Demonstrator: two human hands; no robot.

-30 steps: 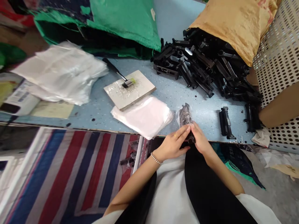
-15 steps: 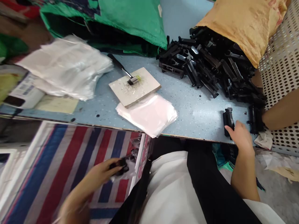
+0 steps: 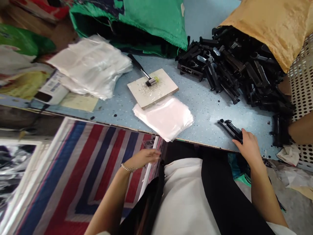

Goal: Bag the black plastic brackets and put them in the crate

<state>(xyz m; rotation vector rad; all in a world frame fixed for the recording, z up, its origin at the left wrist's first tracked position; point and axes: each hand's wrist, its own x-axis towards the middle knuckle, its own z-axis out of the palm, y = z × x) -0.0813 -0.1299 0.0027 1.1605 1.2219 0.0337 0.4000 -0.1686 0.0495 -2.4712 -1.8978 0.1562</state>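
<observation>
1. The right hand (image 3: 248, 148) is resting at the near edge of the blue table (image 3: 207, 107), its fingers closing over the near end of a loose black plastic part (image 3: 230, 128) that is lying flat on the tabletop.
2. That black plastic part is sitting on the table apart from the big heap of black parts (image 3: 234, 71), on the near side of the heap.
3. The heap is spilling out of a tan sack (image 3: 271, 26) at the far right of the table.
4. The left hand (image 3: 144, 157) is hovering below the table's near edge, over the rim of a striped red, white and blue bag (image 3: 80, 176); its fingers are lying loosely extended and are gripping nothing.
5. A stack of clear plastic bags (image 3: 166, 117) is lying on the table near its front edge, between the two hands.
6. Just behind that stack, a small board (image 3: 156, 89) is lying on the table with a brush (image 3: 144, 72) resting across it.
7. A larger pile of clear bags (image 3: 90, 67) is sitting at the table's left end, with a green sack (image 3: 151, 19) behind it.
</observation>
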